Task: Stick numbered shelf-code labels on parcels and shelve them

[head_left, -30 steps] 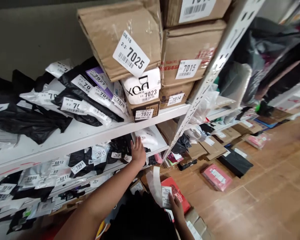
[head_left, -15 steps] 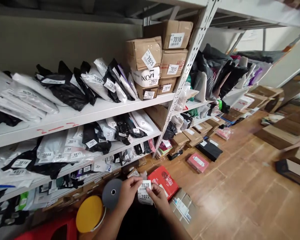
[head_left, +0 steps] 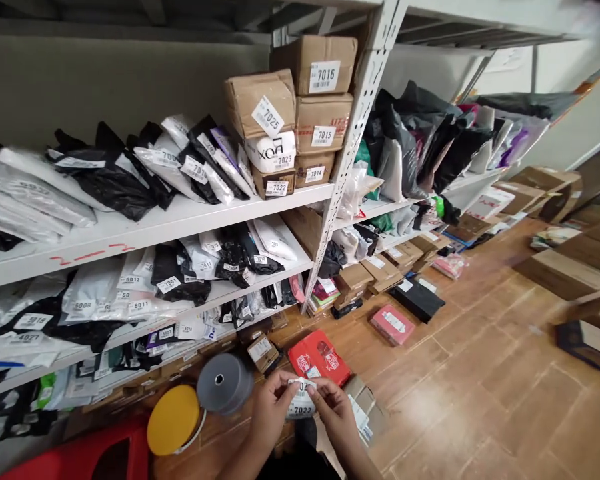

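— Brown-tiled floor (head_left: 455,413) beside white metal shelving (head_left: 220,217), loaded with plastic-wrapped parcels (head_left: 123,187). Looking well along?

— Apparently: marked 7022, 7023 and 7025 on 1 box stack (head_left: 263,137), likewise 7014, 7015 and 7016 on the neighbouring cartons (head_left: 305,107).

— And in hand?

— Label strip (head_left: 300,409), pinched from both sides by left hand (head_left: 273,408) and right hand (head_left: 337,410), close together, low above the floor.

— Left over?

— Probably that label strip, not yet stuck on: legible as 7022 below, partly covered above.
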Available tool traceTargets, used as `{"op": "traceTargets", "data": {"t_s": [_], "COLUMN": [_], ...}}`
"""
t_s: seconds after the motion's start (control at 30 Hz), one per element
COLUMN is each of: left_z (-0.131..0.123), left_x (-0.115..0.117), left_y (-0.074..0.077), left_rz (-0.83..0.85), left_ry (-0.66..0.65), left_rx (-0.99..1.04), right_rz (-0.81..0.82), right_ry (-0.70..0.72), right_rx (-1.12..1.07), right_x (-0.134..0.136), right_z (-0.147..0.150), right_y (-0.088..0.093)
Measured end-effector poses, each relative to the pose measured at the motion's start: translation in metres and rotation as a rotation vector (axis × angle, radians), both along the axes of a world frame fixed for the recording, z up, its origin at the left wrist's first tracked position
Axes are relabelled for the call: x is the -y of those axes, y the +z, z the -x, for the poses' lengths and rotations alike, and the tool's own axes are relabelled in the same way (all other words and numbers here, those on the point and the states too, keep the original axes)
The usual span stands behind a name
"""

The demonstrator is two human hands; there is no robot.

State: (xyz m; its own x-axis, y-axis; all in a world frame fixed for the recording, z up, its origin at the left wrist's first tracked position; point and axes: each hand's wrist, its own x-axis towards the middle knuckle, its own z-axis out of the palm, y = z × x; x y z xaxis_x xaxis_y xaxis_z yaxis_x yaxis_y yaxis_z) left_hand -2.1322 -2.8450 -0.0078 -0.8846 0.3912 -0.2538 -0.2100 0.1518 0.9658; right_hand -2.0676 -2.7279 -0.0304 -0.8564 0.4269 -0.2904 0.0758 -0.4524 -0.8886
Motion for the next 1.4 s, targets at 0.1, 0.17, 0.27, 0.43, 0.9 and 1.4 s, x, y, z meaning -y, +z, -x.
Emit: {"op": "traceTargets", "data": {"t_s": [0.1,0.17,0.27,0.43,0.9,1.4], "left_z": [-0.009,-0.015,-0.02,0.013,0.287,0.281], "left_x": [-0.037,-0.059,-0.083,-0.092,-0.092,-0.11], "left_y": [-0.02,-0.034,-0.054,-0.105,-0.345,-0.366], "left_rz": [0.0,0.014,0.047,0.186,0.886,0.815], "left_ry": [-0.047,-0.05,-0.053,-0.198,0.313,-0.009], "left_rx": [-0.005,0.004,0.043,-0.034,-0.147,-0.45], "right_rz": [0.003,0.014,0.051,0.145,0.226,0.122], "right_ry": [-0.042,-0.051,-0.09,-0.131,-0.341,-0.259], "right_rx": [0.075,0.135,0.207,0.361,0.629,0.583], "right_x": [-0.032,-0.053,-0.071,-0.073,-0.073,-0.041], "right_z": [-0.012,-0.017,-0.021,-0.011,0.09,0.153], "right_y": [-0.02,-0.036,-0.061,-0.109,-0.29,-0.337]}}
